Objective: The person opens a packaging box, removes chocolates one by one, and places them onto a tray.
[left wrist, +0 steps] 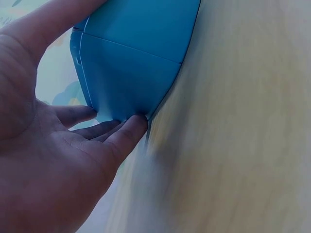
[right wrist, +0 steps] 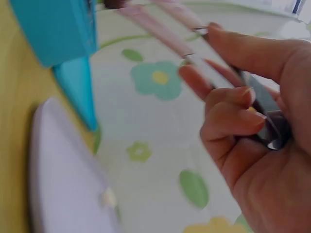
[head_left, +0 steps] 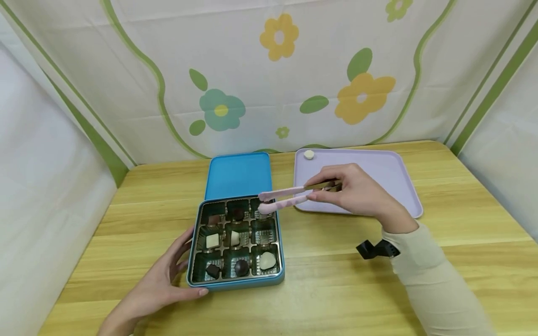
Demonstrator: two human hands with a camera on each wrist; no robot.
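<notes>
A blue tin [head_left: 235, 284] holds several chocolates in a compartmented insert. My left hand [head_left: 157, 282] rests against its near left corner, thumb along the front wall and fingertips touching the left wall. Pink-tipped metal tongs [head_left: 290, 201] are in my right hand [head_left: 350, 189], between thumb and fingers. Their tips hover over the far right compartment, where a dark chocolate [right wrist: 114, 4] shows at the tips in the right wrist view; whether they grip it I cannot tell. A white chocolate [head_left: 267, 261] sits in the near right compartment, beside a round dark chocolate [head_left: 241, 268].
Behind the tin lies its blue lid [head_left: 239, 175]. To the right is a lilac tray [head_left: 378, 172] with a small white chocolate [head_left: 308, 154] at its far left corner. A flowered cloth [head_left: 260, 84] hangs behind the wooden table [head_left: 319, 289].
</notes>
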